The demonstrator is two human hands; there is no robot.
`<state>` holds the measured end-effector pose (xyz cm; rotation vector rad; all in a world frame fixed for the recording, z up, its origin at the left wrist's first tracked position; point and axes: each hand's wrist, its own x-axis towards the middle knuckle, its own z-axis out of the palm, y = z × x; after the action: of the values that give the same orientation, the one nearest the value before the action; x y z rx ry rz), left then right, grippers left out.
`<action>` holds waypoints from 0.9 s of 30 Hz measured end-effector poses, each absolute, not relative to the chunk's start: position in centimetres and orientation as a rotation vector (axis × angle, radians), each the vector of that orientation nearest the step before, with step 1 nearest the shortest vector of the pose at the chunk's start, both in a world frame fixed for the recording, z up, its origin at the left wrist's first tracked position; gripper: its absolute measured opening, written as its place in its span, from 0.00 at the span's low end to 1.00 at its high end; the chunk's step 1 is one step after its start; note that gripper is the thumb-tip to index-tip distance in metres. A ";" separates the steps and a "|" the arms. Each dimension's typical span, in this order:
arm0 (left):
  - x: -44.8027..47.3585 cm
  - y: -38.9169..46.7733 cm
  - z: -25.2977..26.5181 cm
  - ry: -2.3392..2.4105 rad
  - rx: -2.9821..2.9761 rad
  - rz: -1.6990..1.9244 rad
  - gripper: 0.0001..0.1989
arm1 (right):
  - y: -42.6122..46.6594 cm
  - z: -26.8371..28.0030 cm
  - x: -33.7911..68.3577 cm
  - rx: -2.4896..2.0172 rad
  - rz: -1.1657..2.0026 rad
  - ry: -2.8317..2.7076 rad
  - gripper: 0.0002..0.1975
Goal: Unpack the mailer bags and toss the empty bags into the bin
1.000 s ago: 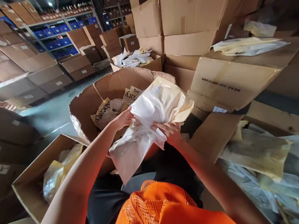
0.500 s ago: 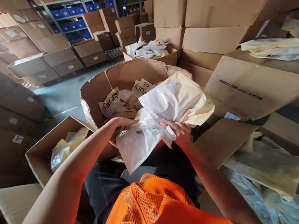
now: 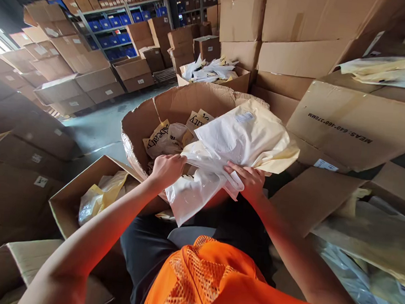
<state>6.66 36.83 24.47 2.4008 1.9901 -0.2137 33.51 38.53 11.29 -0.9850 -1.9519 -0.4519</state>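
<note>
A bunch of white and pale yellow plastic mailer bags is gathered in front of me, over the near side of a large carton with a torn rim. My right hand is closed around the bunched bags on their right side. On the left, my left hand pinches the edge of a white bag, its fingers curled. A loose white bag end hangs down between my hands. Inside the carton lie more bags with black lettering. What the bags contain is hidden.
Left of me stands an open box with a yellow and clear bag in it. On the right are an open carton flap and piled plastic bags. Stacked cartons rise behind; shelves with blue bins stand farther back.
My left hand has closed from extended fingers into a pinch on the white bag's edge. My right hand keeps its hold. The whole view has shifted slightly, moving things rightward.
</note>
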 end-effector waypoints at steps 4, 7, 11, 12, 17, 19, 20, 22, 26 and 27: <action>6.4 36.5 26.1 2.119 2.530 -0.221 0.20 | 38.4 11.4 33.6 -1.017 -0.473 -1.980 0.08; 6.4 35.7 27.6 2.034 2.486 -0.172 0.15 | 38.4 11.4 33.6 -0.993 -0.527 -1.953 0.08; 7.4 35.4 28.9 1.790 2.308 0.173 0.16 | 38.7 11.0 33.3 -0.911 -0.552 -1.888 0.08; 7.9 35.9 28.9 1.774 2.198 0.272 0.15 | 38.8 10.8 33.3 -0.924 -0.550 -1.882 0.08; 10.7 42.3 25.9 1.807 1.391 0.333 0.19 | 38.6 10.7 33.6 -1.030 -0.589 -1.929 0.10; 11.7 44.7 23.6 1.742 1.232 0.290 0.22 | 38.4 11.0 33.8 -1.000 -0.605 -1.954 0.10; 12.1 45.4 22.5 1.702 1.181 0.308 0.22 | 38.3 11.1 33.9 -0.982 -0.610 -1.959 0.10; 12.9 46.1 20.5 1.622 1.111 0.403 0.21 | 38.1 11.3 34.0 -0.956 -0.626 -1.957 0.10; 13.5 45.1 18.8 1.492 1.034 0.612 0.19 | 38.2 10.9 33.9 -0.984 -0.601 -1.973 0.11; 13.4 44.7 19.0 1.456 1.031 0.648 0.19 | 38.3 10.8 33.9 -0.986 -0.589 -1.982 0.12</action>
<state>13.42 44.75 19.00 1.0306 1.4563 0.6480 33.88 38.31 10.80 -0.9861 -1.9822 -0.5888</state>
